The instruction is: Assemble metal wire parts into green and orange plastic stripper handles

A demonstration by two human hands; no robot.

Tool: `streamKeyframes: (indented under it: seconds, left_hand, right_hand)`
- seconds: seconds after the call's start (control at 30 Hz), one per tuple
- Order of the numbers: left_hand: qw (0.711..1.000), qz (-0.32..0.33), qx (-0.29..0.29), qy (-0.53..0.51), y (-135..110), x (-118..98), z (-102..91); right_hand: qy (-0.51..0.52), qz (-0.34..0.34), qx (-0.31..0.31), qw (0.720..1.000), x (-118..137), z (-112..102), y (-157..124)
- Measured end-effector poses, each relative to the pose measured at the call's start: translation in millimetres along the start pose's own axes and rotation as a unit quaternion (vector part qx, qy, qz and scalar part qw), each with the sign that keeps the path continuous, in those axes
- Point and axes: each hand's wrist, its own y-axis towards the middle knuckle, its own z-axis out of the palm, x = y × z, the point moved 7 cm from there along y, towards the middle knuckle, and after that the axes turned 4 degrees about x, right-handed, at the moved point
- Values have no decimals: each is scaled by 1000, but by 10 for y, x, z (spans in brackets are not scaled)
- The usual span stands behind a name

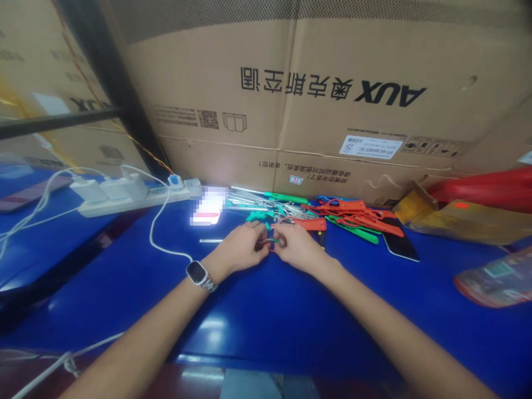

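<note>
My left hand [246, 246], with a smartwatch [197, 272] on its wrist, is closed in a pinch over the blue table. Facing it, with the fingertips almost meeting, my right hand [298, 247] is closed too. Thin coloured wires [271, 241], red and green among them, run between the two sets of fingers. The fingers hide most of their length. Just beyond lies a heap of orange-handled pieces [357, 213], green-handled pieces [286, 198] and thin metal rods [249, 198]. Small teal pieces [258, 216] lie right behind my left hand.
A lit screen [210, 205] lies left of the heap, near a white power strip [166, 195] with chargers and cables. A dark phone [401, 244] and a clear bottle [496, 280] are on the right. A large cardboard box [316, 127] stands along the back.
</note>
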Motion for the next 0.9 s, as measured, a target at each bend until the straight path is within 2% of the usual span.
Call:
streamKeyframes:
  seconds: [0.17, 0.37, 0.5, 0.6, 0.67, 0.9]
  left_hand:
    - [999, -46, 1, -4, 21, 21, 50]
    - [999, -46, 8, 0, 13, 19, 45]
    - [997, -64, -1, -43, -4, 67, 2]
    - [996, -48, -19, -78, -13, 59, -43]
    - [995, -29, -28, -92, -14, 43, -71]
    - [994, 9, -28, -106, -15, 16, -118]
  right_hand:
    - [-11, -15, -45, 999, 20, -55, -71]
    - [17, -32, -118, 992, -48, -92, -201]
    - [19, -8, -155, 988, -130, -116, -223]
    - [0, 24, -186, 982, -160, -181, -238]
    - [-9, 30, -187, 982, -149, -211, -241]
    - [10, 22, -128, 991, -119, -152, -213]
